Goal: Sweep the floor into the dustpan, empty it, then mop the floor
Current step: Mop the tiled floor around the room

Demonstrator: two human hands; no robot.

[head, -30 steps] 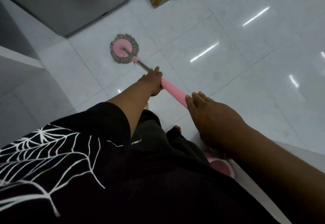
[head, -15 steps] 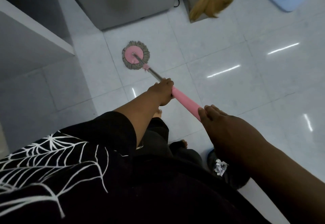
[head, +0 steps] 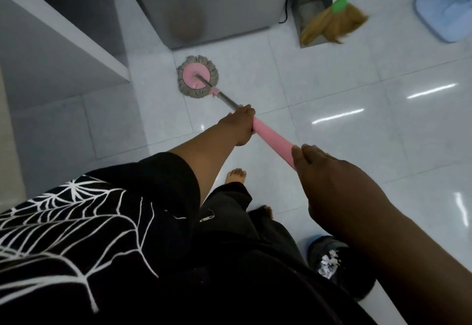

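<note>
A round mop head (head: 198, 79), pink disc with a grey fringe, lies flat on the white tiled floor (head: 332, 146) close to a grey cabinet. Its steel shaft runs back into a pink handle (head: 273, 139). My left hand (head: 240, 125) grips the handle where pink meets steel. My right hand (head: 329, 181) holds the handle's near end, fingers curled over it. A straw broom (head: 334, 22) with a green collar stands in a grey metal dustpan (head: 310, 2) at the top right.
A grey cabinet (head: 217, 5) stands ahead and a grey counter side (head: 51, 51) on the left. A light blue base (head: 444, 8) sits at the top right. A dark bin (head: 334, 266) with paper scraps is by my right leg. My bare feet (head: 236, 175) are on the tiles.
The view has tilted up, bringing the cabinet, broom, dustpan and blue base into sight. The mop head lies nearer the cabinet. Both hands keep their hold on the handle.
</note>
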